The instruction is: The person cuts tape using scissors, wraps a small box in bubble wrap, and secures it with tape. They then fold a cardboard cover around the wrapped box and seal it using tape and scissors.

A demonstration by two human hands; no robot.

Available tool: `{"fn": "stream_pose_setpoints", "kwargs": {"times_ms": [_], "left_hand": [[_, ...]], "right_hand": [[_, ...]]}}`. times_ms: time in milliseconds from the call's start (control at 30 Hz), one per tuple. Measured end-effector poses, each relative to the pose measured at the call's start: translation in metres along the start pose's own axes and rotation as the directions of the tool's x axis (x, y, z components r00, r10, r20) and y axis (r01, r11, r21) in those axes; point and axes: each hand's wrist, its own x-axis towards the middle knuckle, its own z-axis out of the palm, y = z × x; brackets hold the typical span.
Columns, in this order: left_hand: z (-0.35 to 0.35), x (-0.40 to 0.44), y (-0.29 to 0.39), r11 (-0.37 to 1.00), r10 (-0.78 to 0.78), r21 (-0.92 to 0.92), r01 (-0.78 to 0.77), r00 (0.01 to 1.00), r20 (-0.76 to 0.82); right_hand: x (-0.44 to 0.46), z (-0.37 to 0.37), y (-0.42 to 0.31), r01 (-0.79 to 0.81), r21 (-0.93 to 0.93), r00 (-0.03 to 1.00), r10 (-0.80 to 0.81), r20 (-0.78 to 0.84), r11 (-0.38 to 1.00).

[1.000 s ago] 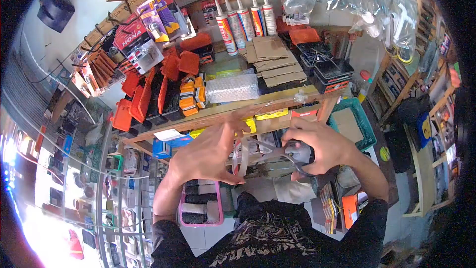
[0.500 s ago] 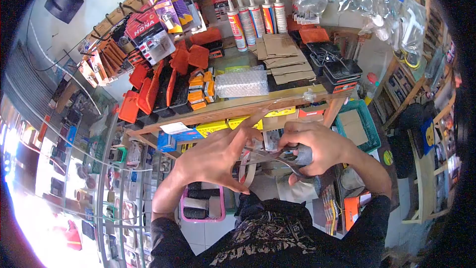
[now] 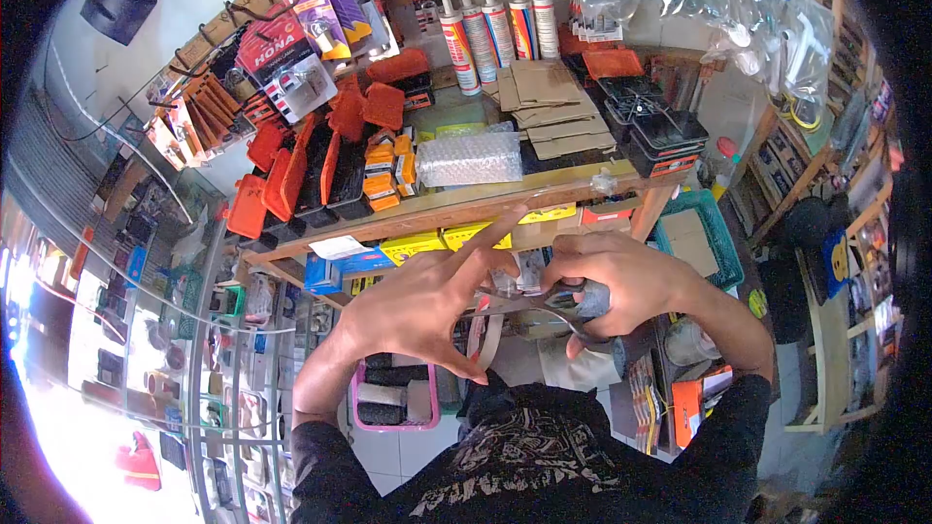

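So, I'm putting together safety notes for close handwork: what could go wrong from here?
The scissors in the right hand point toward the left hand, so a slip might nick it. The pale strip hangs close to the scissors, near the left thumb, so it could perhaps snag or be cut unevenly.

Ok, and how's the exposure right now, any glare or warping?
In the head view, glare whites out the lower left around a red item; fisheye warping, black corners; the left hand and right hand are well exposed; the HONA packet is readable.
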Motion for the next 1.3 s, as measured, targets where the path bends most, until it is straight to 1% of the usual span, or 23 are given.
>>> {"fn": "stream_pose_setpoints", "kwargs": {"times_ms": [67,133,167,233,267,333,433,467,533,600,667,733,767,800,900,1033,1100,1200,1267,1300], "left_hand": [[0.000,0.001,-0.001,1.000,0.009,-0.022,-0.009,1.000,-0.004],[0.000,0.001,-0.002,0.998,0.041,0.037,-0.041,0.999,-0.010],[0.001,0.002,-0.002,0.999,0.041,0.035,-0.041,0.999,-0.008],[0.002,0.004,-0.003,1.000,0.001,-0.024,-0.001,1.000,0.007],[0.002,0.005,-0.004,1.000,0.003,-0.024,-0.002,1.000,0.011],[0.005,0.007,-0.007,0.998,0.061,0.010,-0.061,0.998,-0.033],[0.007,0.010,-0.009,0.993,0.100,0.060,-0.097,0.994,-0.042],[0.007,0.011,-0.008,0.993,0.101,0.061,-0.099,0.994,-0.041],[0.007,0.012,-0.006,0.999,0.046,0.029,-0.046,0.999,-0.013],[0.009,0.013,-0.007,0.999,0.051,0.006,-0.051,0.999,-0.012],[0.010,0.014,-0.008,0.998,0.056,-0.016,-0.057,0.998,-0.012],[0.010,0.015,-0.008,0.993,0.091,0.070,-0.091,0.996,-0.003],[0.011,0.016,-0.009,0.993,0.092,0.070,-0.091,0.996,-0.003],[0.012,0.016,-0.009,0.995,0.092,0.049,-0.091,0.996,-0.012],[0.010,0.019,-0.009,0.997,0.077,0.016,-0.077,0.997,-0.013],[0.011,0.020,-0.010,0.999,0.045,-0.001,-0.045,0.999,-0.001],[0.011,0.020,-0.012,0.999,0.040,-0.016,-0.040,0.999,0.004],[0.012,0.021,-0.015,0.998,0.048,-0.035,-0.048,0.999,0.001],[0.012,0.022,-0.015,0.997,0.062,-0.044,-0.063,0.998,-0.006],[0.010,0.023,-0.013,0.999,0.047,-0.025,-0.046,0.999,0.013]], "right_hand": [[-0.002,0.002,0.006,0.005,0.006,1.000,-0.005,-0.007,1.000],[-0.003,0.002,0.007,0.008,0.012,1.000,-0.008,-0.015,1.000],[-0.004,0.002,0.007,-0.018,-0.001,1.000,0.018,-0.019,1.000],[-0.006,0.002,0.007,-0.047,-0.013,0.999,0.047,-0.025,0.999],[-0.007,0.001,0.008,-0.048,-0.009,0.999,0.048,-0.009,0.999],[-0.008,0.000,0.008,-0.051,-0.005,0.999,0.051,0.006,0.999],[-0.009,-0.003,0.002,-0.084,-0.034,0.996,0.083,-0.027,0.996],[-0.010,-0.002,0.001,-0.094,-0.070,0.995,0.092,-0.029,0.993],[-0.012,-0.001,0.002,-0.106,-0.105,0.994,0.103,-0.031,0.989],[-0.015,0.001,0.005,-0.066,-0.111,0.997,0.062,-0.036,0.992],[-0.015,-0.001,0.001,-0.078,-0.114,0.997,0.074,-0.036,0.990],[-0.016,-0.001,0.001,-0.091,-0.119,0.996,0.087,-0.036,0.989],[-0.015,0.000,0.002,-0.097,-0.142,0.995,0.094,-0.030,0.985],[-0.015,0.001,0.003,-0.103,-0.164,0.995,0.100,-0.025,0.981],[-0.016,0.001,0.009,-0.104,-0.150,0.994,0.106,0.008,0.983],[-0.015,-0.002,0.008,-0.072,-0.170,0.997,0.069,-0.023,0.983],[-0.015,0.000,0.016,-0.096,-0.118,0.994,0.102,0.041,0.988],[-0.016,0.000,0.014,-0.087,-0.141,0.996,0.089,0.003,0.986],[-0.016,0.000,0.016,-0.090,-0.147,0.996,0.093,0.014,0.985],[-0.016,0.001,0.018,-0.091,-0.155,0.995,0.096,0.024,0.984]]}}
